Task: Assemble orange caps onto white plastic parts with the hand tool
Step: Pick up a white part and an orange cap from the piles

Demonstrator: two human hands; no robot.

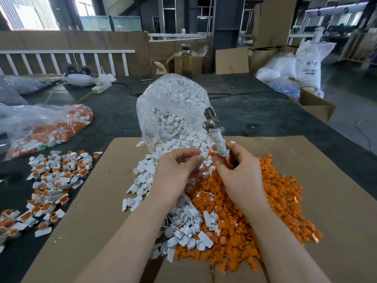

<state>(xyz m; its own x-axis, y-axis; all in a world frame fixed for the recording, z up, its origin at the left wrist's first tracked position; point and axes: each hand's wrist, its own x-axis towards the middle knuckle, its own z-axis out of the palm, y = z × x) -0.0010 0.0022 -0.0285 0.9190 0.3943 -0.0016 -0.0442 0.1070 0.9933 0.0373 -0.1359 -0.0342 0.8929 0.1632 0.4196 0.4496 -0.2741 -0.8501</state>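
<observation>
A white part (201, 160) was pinched in the left hand (179, 168), near the hand tool (216, 137) gripped by the right hand (238, 170), seemingly for capping.

A sheet of cardboard (306, 201) lies on the table (255, 113), nearest the person. On it, a heap of plastic parts (146, 178) lies left of, and touching, a heap of caps (265, 211). Behind both heaps stands an open bag (171, 107) holding more parts. Left of the cardboard, on the table, lie assembled pieces (51, 180); behind them lies a second bag (40, 127). A bottle (186, 60) stands at the table's far edge, before cardboard boxes (271, 23).
</observation>
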